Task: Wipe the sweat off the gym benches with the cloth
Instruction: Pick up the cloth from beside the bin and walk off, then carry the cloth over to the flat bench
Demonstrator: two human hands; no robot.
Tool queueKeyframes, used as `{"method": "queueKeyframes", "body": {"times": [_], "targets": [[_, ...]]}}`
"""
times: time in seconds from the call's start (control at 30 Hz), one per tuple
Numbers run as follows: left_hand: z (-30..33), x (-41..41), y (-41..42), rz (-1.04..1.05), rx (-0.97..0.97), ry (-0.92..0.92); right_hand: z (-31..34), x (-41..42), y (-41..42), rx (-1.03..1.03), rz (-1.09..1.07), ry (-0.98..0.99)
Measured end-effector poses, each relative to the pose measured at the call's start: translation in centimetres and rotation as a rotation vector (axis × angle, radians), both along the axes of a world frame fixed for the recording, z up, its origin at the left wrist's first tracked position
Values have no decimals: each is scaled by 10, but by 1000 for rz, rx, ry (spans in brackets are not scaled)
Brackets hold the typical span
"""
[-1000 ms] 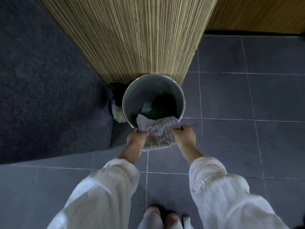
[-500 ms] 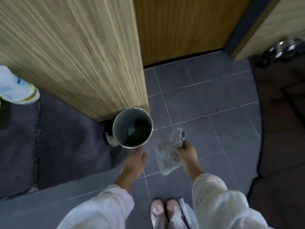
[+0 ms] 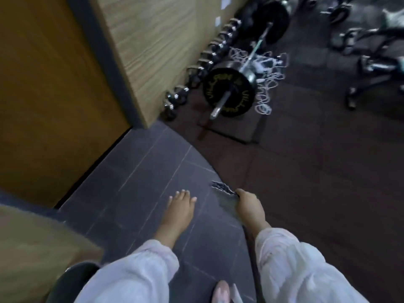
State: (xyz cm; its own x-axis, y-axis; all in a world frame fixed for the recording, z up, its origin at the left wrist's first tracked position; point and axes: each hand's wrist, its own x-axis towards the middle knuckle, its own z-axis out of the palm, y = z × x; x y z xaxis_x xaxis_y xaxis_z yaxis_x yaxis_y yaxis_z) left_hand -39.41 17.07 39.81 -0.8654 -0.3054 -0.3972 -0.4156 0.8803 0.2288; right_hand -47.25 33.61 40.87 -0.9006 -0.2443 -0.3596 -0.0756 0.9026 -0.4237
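Two hands hang over the grey tiled floor [image 3: 140,193]: the right hand [image 3: 248,205] grips the cloth [image 3: 225,193] (blurred), the left hand [image 3: 180,207] loose-fingered, holding nothing.

Setting: a gym, weights area. Loaded barbell [image 3: 244,68] on the floor, black plates [image 3: 229,92] with yellow lettering, well ahead of the fingers [image 3: 183,194]. Row of chrome-ended dumbbells [image 3: 203,62] along the foot of a wood-panelled wall [image 3: 157,44]. Tangle of pale rope or bands [image 3: 267,84] beside the bar. Dark rubber mat flooring [image 3: 317,171] meets grey floor tiles [image 3: 140,193] under the hands. Blurred metal-framed machines [image 3: 371,62] far right.
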Motion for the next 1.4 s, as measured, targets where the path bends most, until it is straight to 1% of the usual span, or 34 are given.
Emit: {"method": "queueKeyframes", "body": {"times": [0.1,0.23,0.33,0.47,0.6,0.73,0.83,1.03,1.2,1.27,1.33,1.4], "targets": [[7,-75,51,-183,-12,1,10,-43,60,9,-135,38],[9,-157,121,-533,-129,1,19,-83,137,24,-359,63],[15,-208,171,-711,-176,35,23,-107,189,50,-544,68],[21,-281,236,-829,-103,52,27,-145,243,66,-736,49],[15,-344,298,-867,38,46,19,-183,292,72,-903,8],[6,-393,360,-989,57,-6,8,-214,341,81,-1037,-36],[0,-432,411,-1112,12,-15,4,-240,381,90,-1094,-53],[-7,-524,522,-1229,-15,-25,0,-324,477,108,-1131,-80],[0,-620,610,-1218,-24,41,9,-426,561,67,-1100,-49],[6,-654,637,-1222,-57,28,17,-461,590,97,-1079,-54],[13,-692,667,-1256,-79,82,19,-501,625,108,-1055,-31],[17,-735,698,-1203,-75,82,20,-542,662,142,-1031,-9]]}}
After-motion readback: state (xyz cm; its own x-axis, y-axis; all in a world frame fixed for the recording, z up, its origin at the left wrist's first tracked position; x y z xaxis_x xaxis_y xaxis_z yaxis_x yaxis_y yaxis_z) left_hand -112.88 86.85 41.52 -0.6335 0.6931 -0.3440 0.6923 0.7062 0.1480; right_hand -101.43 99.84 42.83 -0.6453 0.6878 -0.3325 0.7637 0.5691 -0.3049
